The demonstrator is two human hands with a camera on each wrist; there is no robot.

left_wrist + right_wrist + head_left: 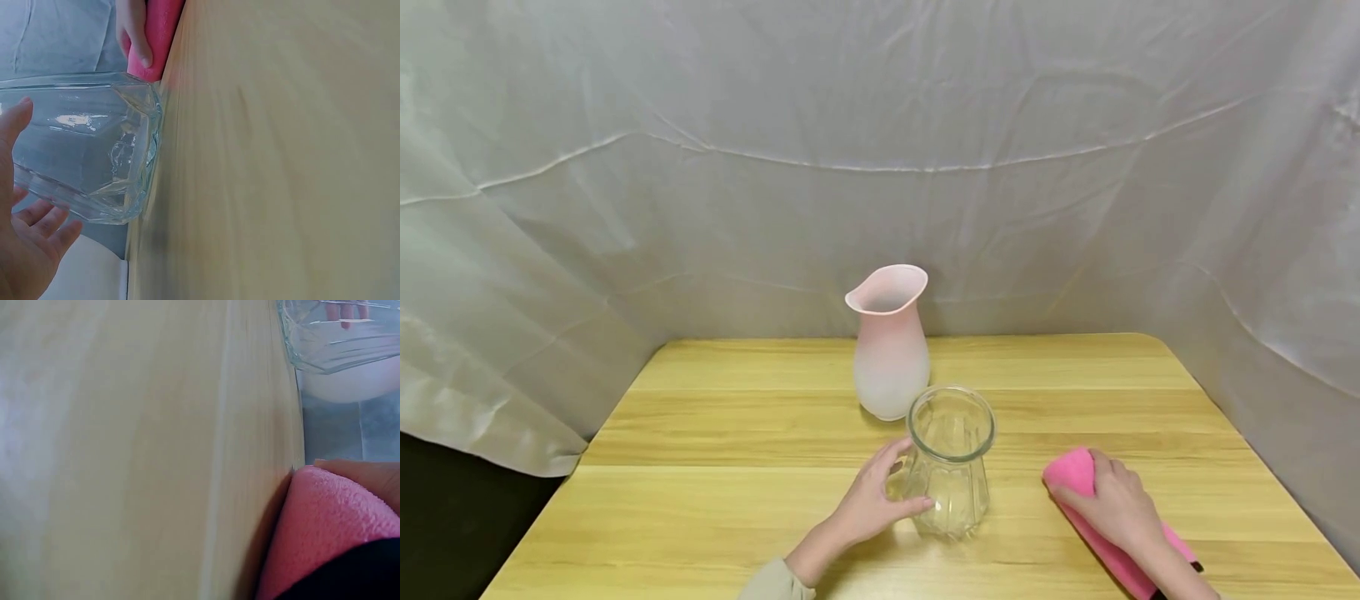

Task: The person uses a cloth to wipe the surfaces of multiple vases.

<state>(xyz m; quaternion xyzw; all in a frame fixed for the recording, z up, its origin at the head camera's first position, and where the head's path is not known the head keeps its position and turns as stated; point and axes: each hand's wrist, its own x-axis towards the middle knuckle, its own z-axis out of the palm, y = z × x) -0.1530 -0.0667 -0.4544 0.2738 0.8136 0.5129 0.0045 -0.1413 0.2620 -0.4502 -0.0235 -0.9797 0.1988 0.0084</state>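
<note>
A clear glass vase (953,496) with a round rim and faceted sides stands upright at the front middle of the table. Spread around its left side is my left hand (867,502), thumb in front and fingers behind. The left wrist view shows those fingers (44,222) loosely bent beside the glass (81,144), not closed on it. Farther right, my right hand (1116,504) grips a folded pink towel (1070,472), thumb on its near side and fingers over the top. The towel (325,512) lies on the tabletop, its dark end towards the wrist.
Behind the glass vase stands a frosted pink-and-white vase (891,362) with a flared, spouted rim. The wood-grain table (700,500) has grey-white curtain cloth (775,225) along its back and sides. A dark gap (452,517) shows past the left edge.
</note>
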